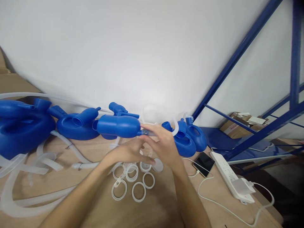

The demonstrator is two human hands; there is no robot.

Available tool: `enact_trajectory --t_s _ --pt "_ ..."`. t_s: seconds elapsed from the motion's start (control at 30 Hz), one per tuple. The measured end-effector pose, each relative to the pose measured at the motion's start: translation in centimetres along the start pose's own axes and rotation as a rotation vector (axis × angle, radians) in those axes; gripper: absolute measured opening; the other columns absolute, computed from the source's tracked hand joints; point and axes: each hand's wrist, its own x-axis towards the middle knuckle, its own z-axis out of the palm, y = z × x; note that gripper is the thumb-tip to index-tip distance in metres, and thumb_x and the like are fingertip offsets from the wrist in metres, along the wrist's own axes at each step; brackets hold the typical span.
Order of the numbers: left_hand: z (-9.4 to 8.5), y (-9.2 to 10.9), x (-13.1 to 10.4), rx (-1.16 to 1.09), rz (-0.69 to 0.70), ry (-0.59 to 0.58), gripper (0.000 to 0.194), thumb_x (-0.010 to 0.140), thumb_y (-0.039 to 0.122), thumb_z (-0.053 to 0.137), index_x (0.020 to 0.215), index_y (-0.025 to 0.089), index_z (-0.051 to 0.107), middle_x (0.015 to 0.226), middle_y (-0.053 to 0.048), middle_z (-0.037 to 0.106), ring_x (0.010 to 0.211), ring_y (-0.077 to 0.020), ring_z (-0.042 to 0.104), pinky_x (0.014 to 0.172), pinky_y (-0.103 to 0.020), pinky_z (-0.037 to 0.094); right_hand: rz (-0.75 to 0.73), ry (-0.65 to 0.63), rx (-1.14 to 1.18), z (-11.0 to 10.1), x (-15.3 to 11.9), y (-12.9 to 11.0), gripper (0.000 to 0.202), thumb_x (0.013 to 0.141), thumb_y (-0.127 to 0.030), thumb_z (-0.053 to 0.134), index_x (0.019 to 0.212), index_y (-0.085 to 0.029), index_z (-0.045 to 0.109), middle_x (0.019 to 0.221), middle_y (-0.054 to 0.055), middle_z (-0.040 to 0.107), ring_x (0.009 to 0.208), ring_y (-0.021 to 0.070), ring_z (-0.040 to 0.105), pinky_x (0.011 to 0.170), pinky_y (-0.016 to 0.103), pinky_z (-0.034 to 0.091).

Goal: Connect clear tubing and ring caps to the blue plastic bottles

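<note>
In front of me a blue plastic funnel-like piece [118, 126] lies level, its narrow nozzle pointing right. My right hand [163, 144] pinches a translucent white hose [153, 133] where it meets that nozzle, with a small clear clamp at the joint. The hose curves behind my fingers and shows again on the right. Just below the blue piece is my left hand [129, 152], its thumb stretched to the right and apart from the fingers, with nothing visible in its grasp. Below both hands lie several white rings [139, 192] and a translucent round cap [157, 165].
Blue jugs [77, 128] stand along the wall on the left, and more blue jugs [186, 141] on the right. Loose hoses [30, 209] cover the table's left side. A phone [203, 164], a white power strip [230, 177] and cables lie right, beside a blue metal rack [244, 47].
</note>
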Motion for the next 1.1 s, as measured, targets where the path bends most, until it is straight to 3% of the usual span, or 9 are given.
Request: enact_trajectory --t_s 0.1,0.17,0.23,0.37,0.47,0.73,0.93,1.1 --pt "-4.5 -1.3 -1.6 -0.326 -0.142 0.029 0.076 0.071 0.051 0.087 0.137 0.024 0.062 0.133 -0.014 0.07 0.121 -0.035 0.068 0.089 -0.044 0.064 0.082 0.076 -0.003 -1.8 0.1 1.6 0.019 0.095 -0.036 0.075 0.111 -0.027 0.075 0.109 0.004 0.082 0.101 0.0231 0.078 0.093 0.037 0.061" --pt "-6.5 -1.7 -2.5 -0.57 -0.106 0.119 0.086 0.068 0.056 0.089 0.142 0.025 0.056 0.134 -0.015 0.069 0.124 -0.0357 0.067 0.089 -0.042 0.065 0.102 0.089 -0.005 -2.3 0.0 2.4 0.015 0.094 -0.036 0.076 0.105 -0.026 0.076 0.104 0.004 0.082 0.097 0.0234 0.079 0.09 0.038 0.062" --pt "-7.5 -1.8 -3.1 -0.727 -0.071 0.221 0.089 0.072 0.06 0.086 0.147 0.03 0.05 0.128 -0.012 0.072 0.114 -0.0341 0.073 0.079 -0.038 0.067 0.093 0.072 0.002 -2.2 -0.1 3.0 0.015 0.093 -0.037 0.077 0.103 -0.026 0.077 0.102 0.005 0.083 0.096 0.0236 0.079 0.089 0.038 0.063" --pt "-7.3 -0.8 -2.9 -0.74 -0.181 0.511 0.056 0.08 0.045 0.083 0.127 0.023 0.063 0.11 -0.008 0.075 0.09 -0.0258 0.079 0.063 -0.029 0.067 0.058 0.066 0.05 -1.0 -0.1 3.6 0.016 0.092 -0.035 0.078 0.106 -0.027 0.078 0.105 0.004 0.083 0.098 0.0233 0.079 0.092 0.039 0.063" --pt "-7.0 -0.3 -2.4 -0.731 -0.177 0.643 0.04 0.079 0.036 0.083 0.11 0.018 0.066 0.109 -0.007 0.074 0.088 -0.0226 0.077 0.066 -0.028 0.068 0.036 0.088 0.13 -0.3 0.1 3.7 0.015 0.093 -0.034 0.077 0.106 -0.028 0.079 0.109 0.005 0.083 0.105 0.0238 0.078 0.097 0.042 0.063" --pt "-7.1 0.4 -2.8 -0.654 -0.145 0.652 0.045 0.072 0.041 0.089 0.105 0.017 0.071 0.096 -0.002 0.074 0.087 -0.0231 0.077 0.081 -0.036 0.07 0.063 0.156 0.282 0.1 0.0 4.8 0.009 0.094 -0.027 0.074 0.098 -0.03 0.082 0.107 0.002 0.084 0.102 0.0225 0.08 0.111 0.049 0.057" --pt "-6.3 1.5 -2.6 -0.616 -0.155 0.733 0.052 0.067 0.044 0.093 0.104 0.016 0.071 0.097 -0.003 0.075 0.092 -0.0256 0.078 0.082 -0.035 0.069 0.0 0.215 0.15 -1.1 -0.2 5.1 0.012 0.096 -0.025 0.072 0.102 -0.029 0.082 0.109 0.002 0.083 0.11 0.0257 0.078 0.118 0.054 0.051" --pt "-6.0 1.9 -2.6 -0.6 -0.176 0.733 0.042 0.072 0.049 0.088 0.094 0.017 0.073 0.094 -0.002 0.078 0.095 -0.0267 0.078 0.08 -0.032 0.069 -0.061 0.232 0.141 -2.3 -0.2 4.3 0.018 0.094 -0.019 0.075 0.105 -0.031 0.082 0.109 0.001 0.083 0.111 0.0247 0.078 0.112 0.047 0.058"
